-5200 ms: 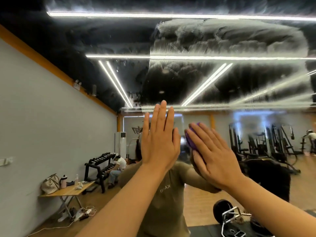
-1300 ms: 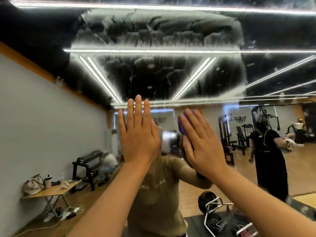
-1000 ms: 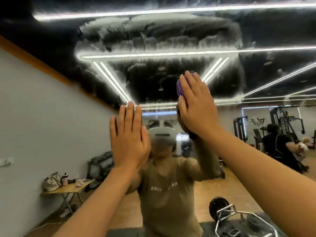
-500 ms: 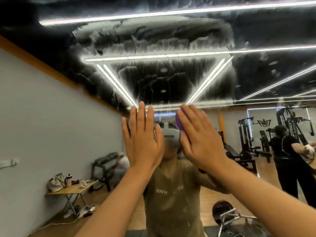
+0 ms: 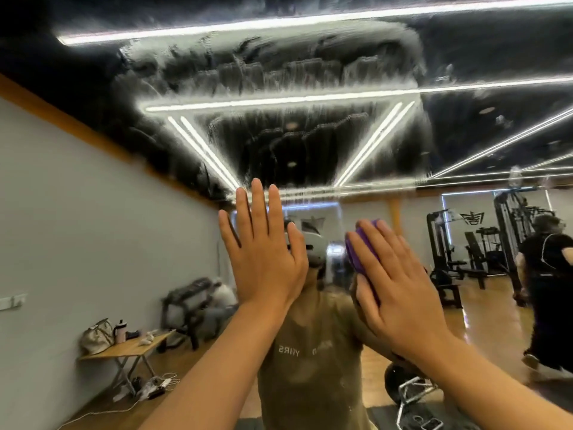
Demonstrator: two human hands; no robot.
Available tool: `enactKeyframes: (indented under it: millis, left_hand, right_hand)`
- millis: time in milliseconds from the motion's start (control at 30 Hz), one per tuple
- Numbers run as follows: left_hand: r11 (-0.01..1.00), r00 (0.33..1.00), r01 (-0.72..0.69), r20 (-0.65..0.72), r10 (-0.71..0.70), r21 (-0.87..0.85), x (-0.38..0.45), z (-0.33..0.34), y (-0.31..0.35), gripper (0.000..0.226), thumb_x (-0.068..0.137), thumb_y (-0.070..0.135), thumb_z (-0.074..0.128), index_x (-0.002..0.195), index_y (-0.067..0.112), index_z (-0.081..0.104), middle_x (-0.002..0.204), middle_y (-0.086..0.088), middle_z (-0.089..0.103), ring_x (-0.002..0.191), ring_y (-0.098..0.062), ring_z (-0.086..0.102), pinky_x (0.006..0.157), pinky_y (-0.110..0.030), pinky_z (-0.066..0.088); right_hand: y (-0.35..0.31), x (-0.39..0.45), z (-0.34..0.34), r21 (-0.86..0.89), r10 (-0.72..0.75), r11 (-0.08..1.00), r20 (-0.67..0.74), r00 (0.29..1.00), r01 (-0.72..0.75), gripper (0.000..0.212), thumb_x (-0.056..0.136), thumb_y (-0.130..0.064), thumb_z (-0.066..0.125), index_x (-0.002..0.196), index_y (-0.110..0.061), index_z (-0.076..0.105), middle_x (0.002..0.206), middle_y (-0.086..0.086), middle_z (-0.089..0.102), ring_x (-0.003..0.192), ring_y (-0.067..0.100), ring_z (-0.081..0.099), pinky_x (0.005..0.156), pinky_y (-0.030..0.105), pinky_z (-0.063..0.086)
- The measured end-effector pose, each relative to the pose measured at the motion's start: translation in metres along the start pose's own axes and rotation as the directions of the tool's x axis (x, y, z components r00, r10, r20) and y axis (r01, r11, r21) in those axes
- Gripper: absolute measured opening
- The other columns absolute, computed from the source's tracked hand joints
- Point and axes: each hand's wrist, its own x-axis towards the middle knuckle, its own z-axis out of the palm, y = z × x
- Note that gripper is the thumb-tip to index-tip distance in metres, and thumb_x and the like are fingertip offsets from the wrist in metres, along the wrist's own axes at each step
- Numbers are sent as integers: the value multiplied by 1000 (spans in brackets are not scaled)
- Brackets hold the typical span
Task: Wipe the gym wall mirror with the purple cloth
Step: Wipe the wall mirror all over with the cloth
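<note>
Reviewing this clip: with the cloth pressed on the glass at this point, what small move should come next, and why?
Probably slide the right hand, pressing the purple cloth flat on the mirror, upward. Whitish streaky film covers the glass above both hands, while the left hand braces flat beside it.

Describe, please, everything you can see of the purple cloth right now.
The purple cloth is mostly hidden under the right hand, whose straight fingers press it flat against the mirror. Only a bunched purple edge shows past the fingertips and between two fingers. It looks soft and padded. It sits below the streaky, smeared patch of glass.
</note>
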Motion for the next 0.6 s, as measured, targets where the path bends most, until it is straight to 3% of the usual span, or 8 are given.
enactKeyframes:
  millis: [167, 300, 433, 600]
  left_hand:
    - [995, 996, -90, 1, 90, 39, 0, 4, 1, 62, 102, 35, 25, 159, 13, 25, 167, -5, 18, 155, -25, 13, 123, -54, 4]
    - [995, 996, -94, 11, 93, 46, 2, 5, 2, 62, 102, 35, 24, 159, 13, 24, 167, -6, 18, 155, -25, 14, 123, -52, 4]
    - [995, 996, -85, 26, 84, 45, 2, 4, 0, 62, 102, 37, 23, 160, 16, 20, 168, -3, 14, 156, -23, 10, 124, -48, 0]
    - [996, 996, -84, 11, 84, 39, 3, 2, 1, 62, 102, 36, 24, 160, 14, 24, 168, -4, 18, 155, -23, 12, 125, -44, -4]
  right_hand:
    - [15, 15, -8, -22, -70, 997, 73, 995, 72, 62, 100, -33, 40, 157, -13, 31, 166, 8, 25, 154, 23, 20, 124, 43, 17]
    - [32, 97, -18, 2, 79, 997, 9, 997, -79, 63, 101, -35, 35, 158, -10, 28, 166, 9, 22, 155, 20, 12, 125, 25, -3]
    - [50, 166, -28, -16, 181, 983, 3, 983, -181, 66, 100, -35, 29, 159, -6, 22, 167, 11, 17, 156, 23, 8, 126, 31, 0]
    - [49, 128, -26, 51, 147, 988, -24, 989, -146, 64, 101, -32, 37, 158, -5, 26, 166, 11, 22, 155, 22, 12, 125, 25, -1]
